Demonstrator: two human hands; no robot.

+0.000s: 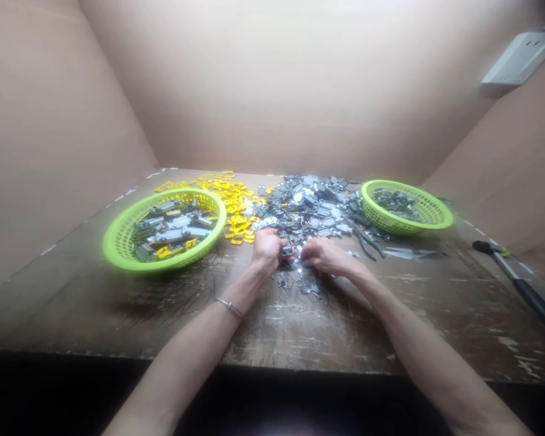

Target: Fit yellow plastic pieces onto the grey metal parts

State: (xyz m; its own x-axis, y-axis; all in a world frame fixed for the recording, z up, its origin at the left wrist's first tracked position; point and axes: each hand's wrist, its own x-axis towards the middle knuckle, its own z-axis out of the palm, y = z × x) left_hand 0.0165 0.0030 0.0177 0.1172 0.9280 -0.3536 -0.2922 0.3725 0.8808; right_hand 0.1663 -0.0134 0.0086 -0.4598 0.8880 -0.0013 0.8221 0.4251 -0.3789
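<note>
My left hand (267, 251) is closed around a small dark grey part (287, 249), mostly hidden by the fingers. Close beside it on the right, my right hand (324, 256) has its fingers pinched together; whatever they hold is too small to make out. Small loose metal pieces (311, 289) lie on the table just below both hands. Behind them spreads a heap of grey and silver parts (315, 203), with yellow plastic pieces (236, 203) to its left.
A green basket (113, 245) at left holds grey and yellow parts. Another green basket (442, 218) with small dark parts stands at right. Pliers (367, 242) lie beside the heap. A black-handled tool (522, 284) is at the right edge of the wooden table (272, 345).
</note>
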